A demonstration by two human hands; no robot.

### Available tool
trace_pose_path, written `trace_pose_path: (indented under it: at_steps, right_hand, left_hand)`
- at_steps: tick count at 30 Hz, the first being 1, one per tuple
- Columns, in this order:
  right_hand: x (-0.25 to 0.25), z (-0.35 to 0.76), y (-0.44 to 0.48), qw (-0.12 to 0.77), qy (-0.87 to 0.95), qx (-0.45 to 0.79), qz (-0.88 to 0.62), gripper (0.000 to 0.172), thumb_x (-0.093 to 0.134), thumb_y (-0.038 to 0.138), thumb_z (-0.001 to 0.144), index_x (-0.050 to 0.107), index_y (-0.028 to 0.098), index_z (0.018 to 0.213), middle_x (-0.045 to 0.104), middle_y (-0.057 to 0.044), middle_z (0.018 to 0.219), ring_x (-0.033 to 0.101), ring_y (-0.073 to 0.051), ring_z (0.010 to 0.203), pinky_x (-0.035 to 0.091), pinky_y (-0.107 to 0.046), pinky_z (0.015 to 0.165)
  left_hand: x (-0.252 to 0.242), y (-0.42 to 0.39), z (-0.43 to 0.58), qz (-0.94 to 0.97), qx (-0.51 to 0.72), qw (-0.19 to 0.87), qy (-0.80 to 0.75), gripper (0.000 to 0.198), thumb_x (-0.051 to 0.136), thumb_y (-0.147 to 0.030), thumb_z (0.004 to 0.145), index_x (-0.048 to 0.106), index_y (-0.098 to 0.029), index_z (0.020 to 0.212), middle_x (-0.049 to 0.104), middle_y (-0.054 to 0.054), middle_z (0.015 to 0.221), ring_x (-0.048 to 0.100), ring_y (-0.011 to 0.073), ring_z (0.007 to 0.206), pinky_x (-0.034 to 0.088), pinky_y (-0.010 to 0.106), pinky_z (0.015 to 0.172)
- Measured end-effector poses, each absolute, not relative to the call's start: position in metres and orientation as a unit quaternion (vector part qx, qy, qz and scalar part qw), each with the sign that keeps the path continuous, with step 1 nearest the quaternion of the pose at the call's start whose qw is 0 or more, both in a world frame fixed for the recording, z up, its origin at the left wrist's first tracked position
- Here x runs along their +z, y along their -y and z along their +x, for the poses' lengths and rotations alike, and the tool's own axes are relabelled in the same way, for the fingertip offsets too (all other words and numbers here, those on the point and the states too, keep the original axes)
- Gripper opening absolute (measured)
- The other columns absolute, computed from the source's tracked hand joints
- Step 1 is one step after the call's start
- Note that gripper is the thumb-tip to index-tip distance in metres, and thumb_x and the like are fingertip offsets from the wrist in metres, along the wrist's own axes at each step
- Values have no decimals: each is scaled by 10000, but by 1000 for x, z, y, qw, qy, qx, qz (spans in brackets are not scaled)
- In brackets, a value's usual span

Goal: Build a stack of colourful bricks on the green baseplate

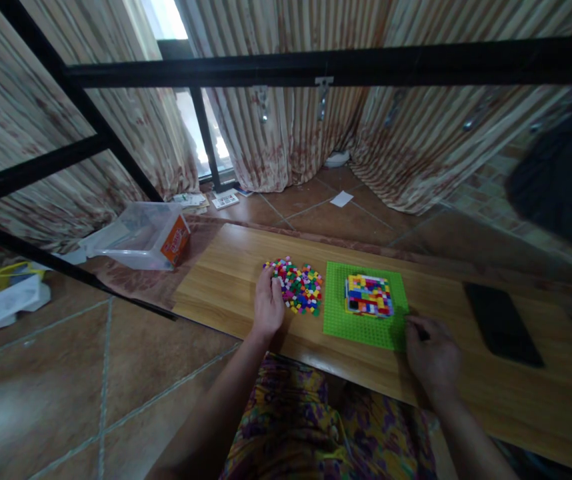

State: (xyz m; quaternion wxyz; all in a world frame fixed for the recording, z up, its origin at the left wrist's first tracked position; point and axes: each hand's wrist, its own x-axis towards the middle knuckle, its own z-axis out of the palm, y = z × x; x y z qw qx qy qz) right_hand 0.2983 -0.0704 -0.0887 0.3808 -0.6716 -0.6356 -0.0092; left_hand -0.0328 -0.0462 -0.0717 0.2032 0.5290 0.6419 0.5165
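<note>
A loose pile of small multicoloured toy bricks [301, 290] lies on the wooden table. My left hand [269, 305] rests against the pile's left side, its fingers stretched out and the thumb near the bricks. To the right of the pile is a green baseplate [341, 327] with a blocky, multicoloured brick build [369, 295] standing on it. My right hand [433, 353] is at the baseplate's right edge. Its fingers are curled in a pinch, and whatever is between the fingertips is too small or hidden to make out.
A black phone-like slab [503, 323] lies on the wooden table [226, 287] at the right. On the floor at the left stands a clear plastic bin [136, 233] with an orange label. A black metal bar [286, 70] runs across in front of striped curtains [286, 147].
</note>
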Motion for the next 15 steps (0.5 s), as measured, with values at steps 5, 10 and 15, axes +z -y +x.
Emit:
trace_pose_path:
  at_steps: [5, 10, 15]
  right_hand:
    - [-87, 297, 71, 383, 629, 1, -676, 280, 468, 368, 846, 674, 178, 840, 677, -109, 890, 629, -239, 826, 491, -363, 744]
    - [-86, 295, 71, 377, 631, 6, -678, 291, 459, 375, 851, 676, 181, 849, 680, -110, 903, 631, -242, 828, 492, -368, 749]
    - [-86, 295, 71, 382, 628, -1, -678, 291, 462, 381, 849, 674, 183, 834, 685, -107, 882, 632, -241, 807, 492, -365, 734]
  left_hand:
    - [-72, 57, -26, 529, 527, 221, -628, 418, 392, -375, 961, 491, -194, 1324, 539, 129, 1363, 478, 234, 1290, 364, 434, 1109]
    - [-59, 34, -36, 566, 460, 114, -674, 342, 532, -259, 863, 595, -191, 1193, 613, 123, 1222, 519, 268, 1181, 389, 452, 1041]
    - [-46, 5, -41, 618, 320, 75, -714, 170, 553, -218, 814, 703, -197, 889, 682, 121, 955, 566, 286, 981, 398, 450, 929]
